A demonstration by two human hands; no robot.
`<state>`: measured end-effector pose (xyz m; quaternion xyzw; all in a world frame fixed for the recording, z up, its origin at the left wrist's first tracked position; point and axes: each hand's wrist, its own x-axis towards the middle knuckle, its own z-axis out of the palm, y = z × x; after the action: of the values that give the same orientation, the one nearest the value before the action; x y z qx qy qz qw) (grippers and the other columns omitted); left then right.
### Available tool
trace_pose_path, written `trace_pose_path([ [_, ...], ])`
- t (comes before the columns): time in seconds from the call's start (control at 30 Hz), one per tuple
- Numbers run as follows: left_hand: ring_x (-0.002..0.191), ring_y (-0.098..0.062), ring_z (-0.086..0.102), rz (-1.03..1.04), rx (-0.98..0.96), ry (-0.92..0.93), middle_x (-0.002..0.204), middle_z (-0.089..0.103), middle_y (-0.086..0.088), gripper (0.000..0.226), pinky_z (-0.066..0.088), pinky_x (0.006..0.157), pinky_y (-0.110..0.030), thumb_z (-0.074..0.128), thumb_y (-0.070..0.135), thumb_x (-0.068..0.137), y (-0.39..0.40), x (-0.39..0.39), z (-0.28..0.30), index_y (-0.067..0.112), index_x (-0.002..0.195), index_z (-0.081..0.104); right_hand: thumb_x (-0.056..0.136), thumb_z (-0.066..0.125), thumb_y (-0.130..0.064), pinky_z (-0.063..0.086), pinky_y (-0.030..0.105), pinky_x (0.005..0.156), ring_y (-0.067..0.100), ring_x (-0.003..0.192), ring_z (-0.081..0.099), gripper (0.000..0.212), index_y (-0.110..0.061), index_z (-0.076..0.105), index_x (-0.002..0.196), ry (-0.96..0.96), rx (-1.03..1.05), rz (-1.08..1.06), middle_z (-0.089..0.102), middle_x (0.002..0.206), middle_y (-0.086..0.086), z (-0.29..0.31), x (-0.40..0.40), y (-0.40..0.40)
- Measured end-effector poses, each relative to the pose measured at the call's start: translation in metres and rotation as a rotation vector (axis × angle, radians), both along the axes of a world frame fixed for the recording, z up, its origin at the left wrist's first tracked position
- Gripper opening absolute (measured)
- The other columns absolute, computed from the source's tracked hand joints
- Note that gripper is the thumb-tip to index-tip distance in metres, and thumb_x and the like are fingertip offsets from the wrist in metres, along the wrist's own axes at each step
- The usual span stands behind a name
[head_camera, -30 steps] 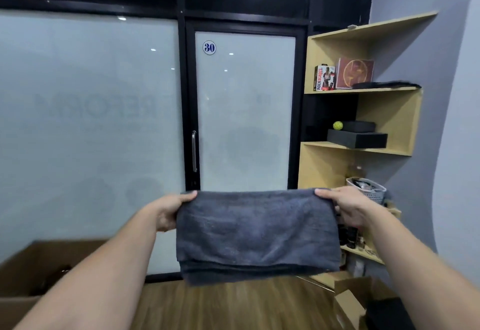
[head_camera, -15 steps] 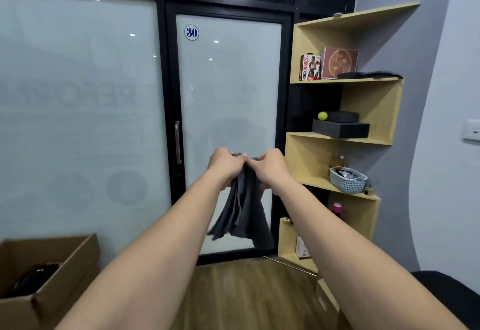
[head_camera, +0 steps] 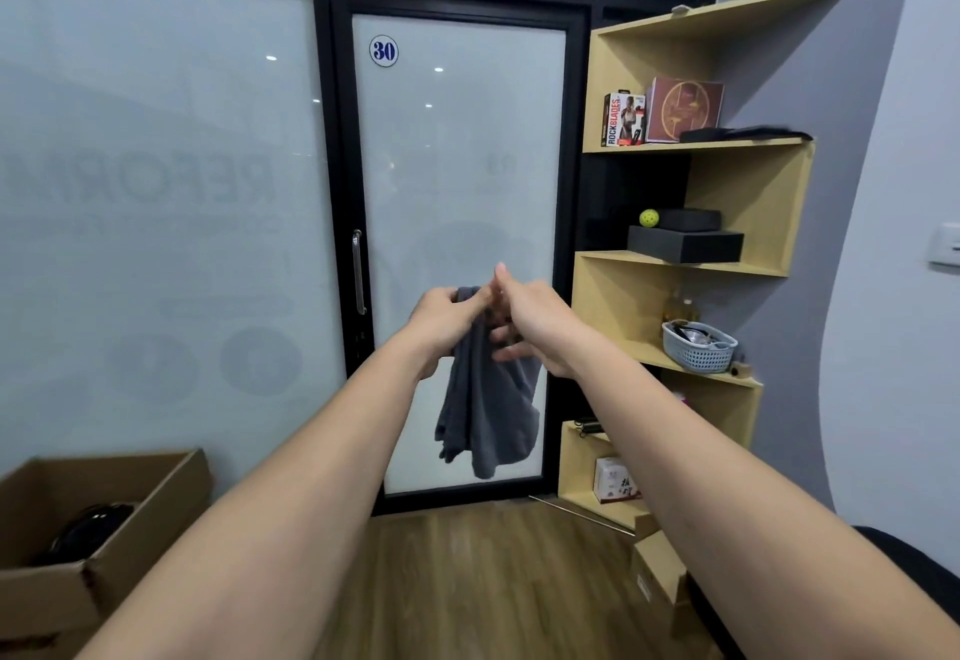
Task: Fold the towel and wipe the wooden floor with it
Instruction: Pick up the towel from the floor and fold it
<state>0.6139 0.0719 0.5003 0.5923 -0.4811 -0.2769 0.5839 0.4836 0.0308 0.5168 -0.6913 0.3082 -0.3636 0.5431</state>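
Note:
A dark grey towel (head_camera: 485,399) hangs folded in a narrow bunch in front of the glass door, well above the wooden floor (head_camera: 483,581). My left hand (head_camera: 447,319) grips the towel's top edge, fingers curled round it. My right hand (head_camera: 524,319) is right beside it, palm toward the towel, with its fingers spread and mostly straight; some fingertips touch the cloth below the top edge. Both arms reach straight out at chest height.
An open cardboard box (head_camera: 104,519) with a dark item stands at the lower left. Wooden corner shelves (head_camera: 691,264) with boxes and a grey basket (head_camera: 698,345) fill the right. A small carton (head_camera: 660,571) lies on the floor by the shelves. The frosted glass door (head_camera: 457,165) is shut.
The towel went from being held spread wide between both hands to being brought together into a hanging fold. Since then my right hand has let go of the top edge and opened its fingers.

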Motion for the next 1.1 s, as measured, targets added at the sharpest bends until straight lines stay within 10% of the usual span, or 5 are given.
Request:
trace_pose_path([
  [0.23,0.088,-0.014,0.070,-0.079,-0.134,-0.026,0.094,0.076,-0.001,0.009,0.056,0.080,-0.027,0.072,0.017,0.092,0.004,0.020,-0.009,0.013,0.100,0.070,0.094,0.067,-0.031,0.054,0.030,0.061,0.015,0.066,0.062,0.020,-0.013,0.062,0.088,-0.093,-0.223,-0.017,0.059,0.082,0.006,-0.009,-0.038,-0.048],
  [0.37,0.087,-0.011,0.070,-0.140,-0.111,-0.081,0.095,0.075,0.000,0.010,0.056,0.080,-0.025,0.067,0.019,0.096,-0.003,0.025,-0.008,0.013,0.104,0.070,0.078,0.078,-0.054,0.038,0.027,0.067,0.007,0.070,0.048,0.038,-0.023,0.058,0.068,0.481,-0.495,0.082,0.054,0.070,-0.011,-0.030,-0.055,-0.075],
  [0.57,0.088,-0.017,0.068,-0.240,-0.102,-0.014,0.097,0.072,-0.006,0.018,0.055,0.085,-0.031,0.064,0.021,0.098,-0.021,0.045,0.000,0.007,0.110,0.067,0.066,0.070,-0.077,0.036,0.035,0.077,0.014,0.086,0.052,0.072,-0.010,0.070,0.094,0.458,-0.251,0.220,0.064,0.089,0.001,-0.048,-0.050,-0.078],
  [0.7,0.084,-0.011,0.071,-0.213,-0.137,-0.084,0.093,0.076,0.000,0.015,0.056,0.071,-0.023,0.068,0.022,0.095,-0.027,0.085,0.023,0.010,0.105,0.070,0.083,0.072,-0.056,0.034,0.028,0.063,0.007,0.061,0.043,0.044,-0.019,0.063,0.060,0.536,-0.505,0.120,0.051,0.066,-0.003,-0.014,-0.041,-0.087],
  [1.1,0.076,-0.017,0.057,-0.151,-0.261,-0.151,0.092,0.065,-0.007,0.011,0.048,0.067,-0.032,0.059,0.017,0.101,-0.052,0.158,0.038,0.023,0.094,0.052,0.089,0.055,-0.019,0.047,0.038,0.068,0.025,0.079,0.058,0.005,-0.019,0.053,0.094,0.844,-0.975,-0.106,0.061,0.082,0.003,0.071,0.007,-0.103],
])
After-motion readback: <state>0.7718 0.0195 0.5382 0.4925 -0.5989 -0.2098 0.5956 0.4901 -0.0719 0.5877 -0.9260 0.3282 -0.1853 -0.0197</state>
